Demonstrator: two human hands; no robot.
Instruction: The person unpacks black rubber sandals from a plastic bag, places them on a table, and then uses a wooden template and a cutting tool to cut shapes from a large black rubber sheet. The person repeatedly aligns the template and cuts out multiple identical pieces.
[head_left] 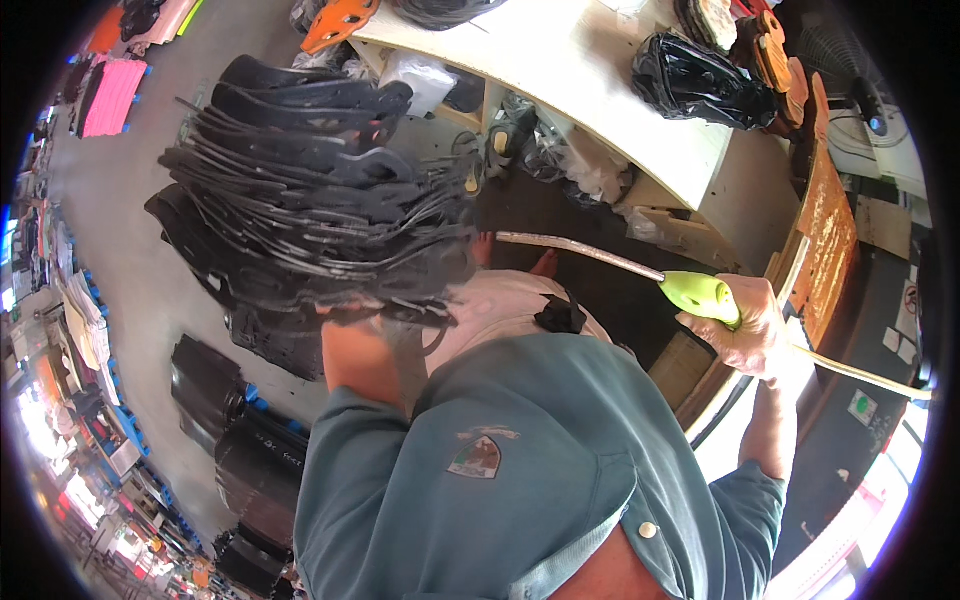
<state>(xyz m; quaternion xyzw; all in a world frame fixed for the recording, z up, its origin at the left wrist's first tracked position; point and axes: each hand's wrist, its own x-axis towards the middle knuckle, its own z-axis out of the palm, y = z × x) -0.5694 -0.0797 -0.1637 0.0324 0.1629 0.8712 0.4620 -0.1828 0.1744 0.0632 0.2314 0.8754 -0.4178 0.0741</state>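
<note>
My left hand (350, 312) is mostly hidden beneath a thick bundle of black, flat, cut pieces (310, 180), which it holds up in front of me. The bundle is blurred by motion, and its pieces fan apart with thin strips showing between them. In my right hand (752, 330) is a bright green air gun (697, 295), fingers wrapped round its handle. Its long, thin, slightly bent nozzle tube (590, 246) points left toward the bundle's right edge. A pale hose (860, 372) runs away to the right behind that hand.
Ahead stands a pale workbench (570, 75) with a black plastic bag (700, 82) on top and plastic-wrapped items underneath. An orange cut piece (338, 24) lies at its left corner. Dark stacks (255, 455) stand on the floor to my left. A fan (868, 105) is far right.
</note>
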